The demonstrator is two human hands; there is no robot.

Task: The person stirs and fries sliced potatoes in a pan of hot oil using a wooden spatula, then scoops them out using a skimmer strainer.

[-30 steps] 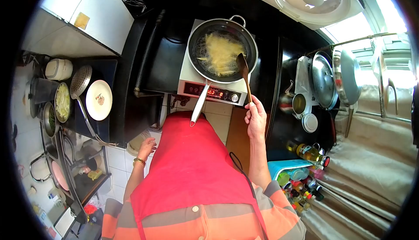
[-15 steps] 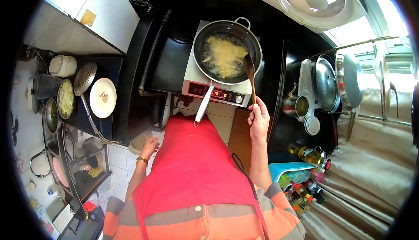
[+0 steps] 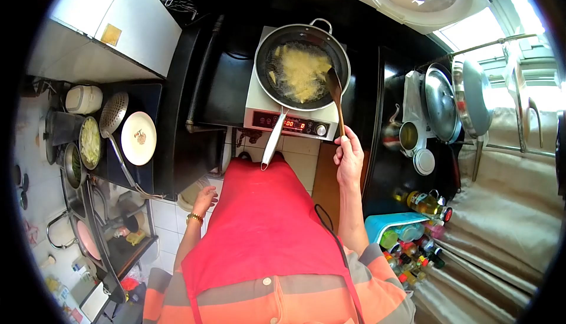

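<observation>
My right hand (image 3: 349,160) is closed round the handle of a dark brown wooden spatula (image 3: 334,86). Its blade dips inside the right rim of a frying pan (image 3: 260,82). Pale yellow pieces of food (image 3: 302,67) bubble in oil there, clustered in the middle. The pan rests on an induction cooker (image 3: 252,119) with a lit red display, its long metal handle (image 3: 272,142) pointing towards me. By the left side of my red apron hangs my left hand (image 3: 205,200), fingers loosely bent and partly apart, holding nothing.
On the left counter are a white plate (image 3: 139,139), a perforated skimmer (image 3: 114,113) and a bowl of shredded pale vegetable (image 3: 90,142). To the right stand a metal pot (image 3: 408,136), a racked lid (image 3: 441,104), an oil bottle (image 3: 425,205) and a blue basket (image 3: 377,227) of bottles.
The spatula blade has shifted slightly up and left at the pan's right side. The food cluster looks rearranged, and the display digits differ. My left hand stays at my side.
</observation>
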